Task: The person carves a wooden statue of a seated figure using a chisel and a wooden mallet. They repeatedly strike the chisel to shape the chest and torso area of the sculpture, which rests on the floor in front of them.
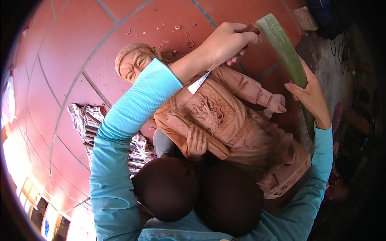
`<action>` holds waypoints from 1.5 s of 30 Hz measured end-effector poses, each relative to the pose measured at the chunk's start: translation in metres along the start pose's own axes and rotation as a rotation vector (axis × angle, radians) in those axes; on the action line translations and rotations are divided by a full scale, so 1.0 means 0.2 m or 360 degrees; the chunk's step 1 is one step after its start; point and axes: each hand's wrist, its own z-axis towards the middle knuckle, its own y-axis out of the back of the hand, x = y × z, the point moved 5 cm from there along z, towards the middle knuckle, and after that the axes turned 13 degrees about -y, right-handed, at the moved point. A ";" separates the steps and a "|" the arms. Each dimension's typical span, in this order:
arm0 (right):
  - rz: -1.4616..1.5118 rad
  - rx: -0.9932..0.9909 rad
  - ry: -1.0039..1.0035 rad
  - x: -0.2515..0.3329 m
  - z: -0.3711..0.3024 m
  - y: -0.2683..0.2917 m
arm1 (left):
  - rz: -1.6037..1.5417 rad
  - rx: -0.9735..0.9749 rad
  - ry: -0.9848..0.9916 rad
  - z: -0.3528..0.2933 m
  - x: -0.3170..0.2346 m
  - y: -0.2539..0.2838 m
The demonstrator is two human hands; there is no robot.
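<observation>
Both arms (134,100) reach forward, left fingers (250,37) and right fingers (307,74) curled.

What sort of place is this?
Probably a woodcarver's workspace: a carved, wood-coloured figure lies face up, curled shavings dot the red floor tiles, and what look like tool handles rest on a striped cloth.

Red floor tiles (56,80) with grey joints (94,86) spread toward ten o'clock. Near eight, glaring light (11,158) surrounds a yellow frame (29,192). Grey ground (317,54) lies at two, darkening into shadow (370,124) toward three.
</observation>
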 end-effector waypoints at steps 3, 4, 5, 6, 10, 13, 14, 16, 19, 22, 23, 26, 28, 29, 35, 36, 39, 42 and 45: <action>0.0193 -0.0016 -0.0198 0.00 -0.02 0.00 | -0.0012 -0.0010 0.0034 -0.01 0.02 -0.01; 0.0143 0.0004 -0.0192 0.01 -0.03 0.00 | -0.0026 -0.0006 0.0050 -0.01 0.03 -0.03; 0.0094 0.0024 -0.0186 0.02 -0.04 0.00 | -0.0040 -0.0003 0.0066 -0.01 0.03 -0.04; -0.0075 -0.0041 0.0114 0.01 -0.03 0.02 | -0.0009 0.0023 0.0090 0.00 0.03 -0.04; -0.0002 -0.0162 0.0180 -0.01 -0.03 0.02 | -0.0010 -0.0056 -0.0041 0.07 -0.04 0.05; 0.0323 -0.0151 -0.0119 0.01 -0.05 0.02 | 0.0013 -0.0137 -0.0119 0.07 -0.03 0.04; 0.0377 -0.0160 -0.0129 0.02 -0.05 0.02 | 0.0017 -0.0144 -0.0117 0.07 -0.03 0.03; 0.0375 -0.0168 -0.0107 0.03 -0.05 0.03 | 0.0033 -0.0151 -0.0127 0.07 -0.05 0.03; 0.0398 -0.0153 -0.0115 0.05 -0.04 0.02 | 0.0067 -0.0152 -0.0120 0.06 -0.04 0.03; 0.0293 -0.0151 -0.0075 0.05 -0.02 0.00 | 0.0083 -0.0173 -0.0167 0.04 -0.04 0.03; 0.0235 -0.0154 -0.0049 0.05 -0.01 0.00 | 0.0085 -0.0184 -0.0194 0.03 -0.05 0.03; -0.0104 -0.0295 0.0551 0.01 0.05 0.05 | 0.0096 -0.0196 -0.0236 0.03 -0.07 0.04; 0.0081 -0.0250 0.0258 0.04 0.02 0.03 | 0.0097 -0.0236 -0.0234 0.02 -0.08 0.05; 0.0258 -0.0202 -0.0042 0.04 0.01 0.02 | 0.0098 -0.0257 -0.0232 0.02 -0.08 0.06; 0.0230 -0.0206 -0.0018 0.06 0.00 0.01 | 0.0133 -0.0249 -0.0246 0.04 -0.06 0.06; 0.0217 -0.0220 -0.0013 0.06 0.00 0.01 | 0.0130 -0.0218 -0.0218 0.03 -0.06 0.05; -0.0201 -0.0265 0.0586 0.04 0.06 0.04 | 0.0126 -0.0161 -0.0181 0.04 -0.06 0.03; 0.0143 -0.0185 -0.0053 0.06 0.02 0.02 | 0.0133 -0.0216 -0.0184 0.03 -0.05 0.04; -0.0036 -0.0046 -0.0099 0.06 0.01 -0.01 | 0.0133 -0.0214 -0.0168 0.03 -0.05 0.03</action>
